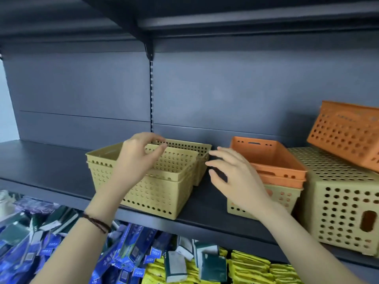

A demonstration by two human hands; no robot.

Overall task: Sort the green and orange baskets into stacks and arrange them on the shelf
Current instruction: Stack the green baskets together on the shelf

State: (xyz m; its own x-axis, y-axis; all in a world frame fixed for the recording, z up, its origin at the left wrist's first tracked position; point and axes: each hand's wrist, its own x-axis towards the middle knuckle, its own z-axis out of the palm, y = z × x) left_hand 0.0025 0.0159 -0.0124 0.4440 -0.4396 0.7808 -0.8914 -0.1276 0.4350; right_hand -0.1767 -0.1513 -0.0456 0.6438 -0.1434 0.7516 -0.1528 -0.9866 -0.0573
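Left hand (139, 152): fingers curled over the far rim of the top basket in the green stack (147, 181), thumb and fingertips pinched on that perforated wall. Right hand (231, 173): spread wide, empty, hovering in the gap between the green stack and the orange baskets (268, 160), clamped on nothing; fingertips close to the corner of a second green basket (194, 152) set just behind the stack.

Green stack: nested upright, near the front edge of the shelf (51, 167), middle of view. Orange baskets: two nested, seated in a further green basket (279, 198) to the right. Beyond those: a large green basket (336, 201) upturned, with another orange basket (348, 134) tilted on top of it. Sorting judged incomplete, colours still mixed on the right.

Handling, as judged: thin moulded plastic, light, fairly stiff, rims slightly flexible; smooth, so liable to slide on the shelf. Nested ones likely to bind. Best held by the rolled rim or the handle slots in the end walls.

Below the shelf: blue, green and yellow packets (127, 263), loosely heaped.
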